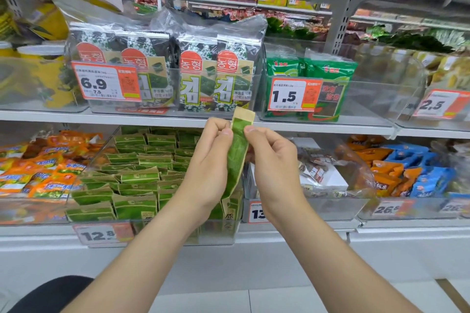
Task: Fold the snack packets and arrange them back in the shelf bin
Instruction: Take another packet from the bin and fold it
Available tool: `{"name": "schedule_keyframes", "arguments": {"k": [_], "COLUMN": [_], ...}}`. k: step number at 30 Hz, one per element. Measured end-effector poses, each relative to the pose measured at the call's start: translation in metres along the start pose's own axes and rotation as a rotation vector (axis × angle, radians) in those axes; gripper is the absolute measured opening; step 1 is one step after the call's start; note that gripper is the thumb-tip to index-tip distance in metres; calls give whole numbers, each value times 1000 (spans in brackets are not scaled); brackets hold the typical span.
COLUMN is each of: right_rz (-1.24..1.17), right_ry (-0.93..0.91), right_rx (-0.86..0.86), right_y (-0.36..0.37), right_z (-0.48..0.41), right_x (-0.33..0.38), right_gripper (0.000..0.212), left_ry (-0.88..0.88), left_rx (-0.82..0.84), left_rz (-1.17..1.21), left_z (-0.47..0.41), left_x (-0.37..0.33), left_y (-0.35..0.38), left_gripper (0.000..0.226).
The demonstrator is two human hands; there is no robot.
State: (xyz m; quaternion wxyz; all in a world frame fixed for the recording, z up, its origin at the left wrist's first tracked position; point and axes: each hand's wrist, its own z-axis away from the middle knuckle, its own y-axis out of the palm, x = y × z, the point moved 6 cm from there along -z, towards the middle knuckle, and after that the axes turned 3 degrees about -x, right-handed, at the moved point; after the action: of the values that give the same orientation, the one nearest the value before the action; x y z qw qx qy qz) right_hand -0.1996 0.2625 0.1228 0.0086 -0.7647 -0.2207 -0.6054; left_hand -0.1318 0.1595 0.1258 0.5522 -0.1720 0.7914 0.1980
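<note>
Shelf tag (106, 81) reads 6.9; hands (211, 160) (272, 160) pinch green packet (239, 150).

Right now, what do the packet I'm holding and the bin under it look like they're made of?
Packet: thin flexible film, probably plastic or foil laminate, green with tan edges, fairly matte; it bows between the left hand and right hand pinching it. Bin: rigid clear plastic, glossy; stacked packets show through its walls.

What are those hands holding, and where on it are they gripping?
A green snack packet: the left hand and right hand pinch its side edges near the top.
</note>
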Motion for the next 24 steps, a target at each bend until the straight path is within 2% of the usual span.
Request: {"name": "schedule_keyframes", "arguments": {"k": [6,11,14,16,20,24], "right_rz": [32,297,408,368,300,260], "right_ry": [-52,-18,89,79,30,28], "right_rx": [76,211,327,281,115,76], "right_y": [5,4,6,7,2,0], "right_z": [1,6,13,16,19,29], "right_x": [1,11,1,-1,-1,-2], "right_gripper": [26,15,23,21,19,27], "left_ry": [-56,-86,-149,-141,-161,-174], "left_rx": [-4,-96,-185,-185,-30,72], "left_rz": [98,267,354,315,139,121], "left_z": [-1,-3,-4,-4,3,16], "left_x": [1,1,2,1,4,7], "left_y": [-7,-14,-22,-27,-28,-29], "left_gripper": [23,21,39,42,27,30]}}
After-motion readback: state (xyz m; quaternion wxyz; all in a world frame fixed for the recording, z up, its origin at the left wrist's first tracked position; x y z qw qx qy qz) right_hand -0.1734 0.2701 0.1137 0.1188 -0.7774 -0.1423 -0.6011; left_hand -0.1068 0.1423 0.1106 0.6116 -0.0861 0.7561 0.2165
